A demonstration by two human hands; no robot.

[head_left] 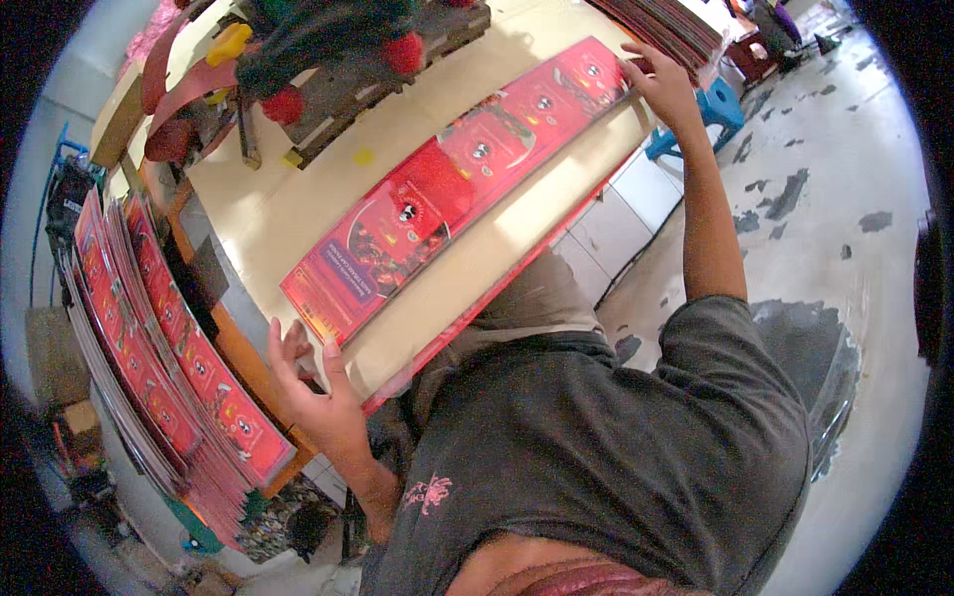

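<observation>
A long red printed cardboard strip (462, 174) lies slantwise on the pale tabletop (397, 134), with food pictures along its length. Spread fingers mark my left hand (323, 397) at the strip's near left end; the thumb tip is at its corner and the other fingers stand off to the side. At the far right end, my right hand (664, 89) has its fingertips on the edge of the strip, pinching it. The strip looks flat between the two hands.
A stack of similar red strips (169, 358) stands at the left, below the table level. More stacked strips (666, 30) lie at the far right. Behind the strip sits a dark green machine (328, 45) with red knobs. A blue stool (717, 111) stands on the worn floor.
</observation>
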